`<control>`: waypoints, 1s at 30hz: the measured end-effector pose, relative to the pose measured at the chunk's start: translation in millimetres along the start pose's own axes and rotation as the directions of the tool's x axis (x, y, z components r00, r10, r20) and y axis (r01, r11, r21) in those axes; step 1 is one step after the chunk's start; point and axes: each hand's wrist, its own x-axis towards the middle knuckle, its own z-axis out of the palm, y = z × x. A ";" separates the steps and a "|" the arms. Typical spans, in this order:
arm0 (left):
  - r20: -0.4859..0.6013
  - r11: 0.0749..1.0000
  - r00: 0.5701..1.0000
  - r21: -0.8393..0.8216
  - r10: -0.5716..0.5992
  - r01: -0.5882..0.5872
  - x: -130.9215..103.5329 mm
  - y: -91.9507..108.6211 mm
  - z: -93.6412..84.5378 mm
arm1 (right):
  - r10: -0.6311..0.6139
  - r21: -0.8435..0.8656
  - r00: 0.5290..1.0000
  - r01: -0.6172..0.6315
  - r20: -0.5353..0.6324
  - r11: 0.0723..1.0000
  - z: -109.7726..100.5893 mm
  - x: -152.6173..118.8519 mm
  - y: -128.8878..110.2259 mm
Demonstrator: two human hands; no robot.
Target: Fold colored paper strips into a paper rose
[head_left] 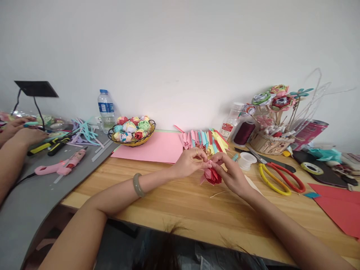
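Observation:
A red and pink paper flower (214,177) is held just above the wooden table (168,206), between my two hands. My left hand (192,162), with a bangle at the wrist, pinches a pink petal at the flower's top. On the flower's right side, my right hand (228,170) has its thumb and fingers closed on the same pink paper. A thin string (221,193) lies below the flower. Behind my hands is a row of folded paper strips (197,138) in pink, blue, red and yellow.
Scissors (277,176), a white spool (247,160) and red paper (337,206) lie right. A flower basket (270,144) stands behind. Pink sheets (152,148), a bowl of paper flowers (135,142) and a bottle (106,112) are left. Another person's hands work beyond a glue gun (60,167).

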 end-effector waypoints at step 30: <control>0.260 0.783 0.849 -0.333 -0.460 0.526 1.2 -18.4 -1.6 | 0.404 0.400 0.849 -0.520 0.342 0.755 -1.0 5.6 14.2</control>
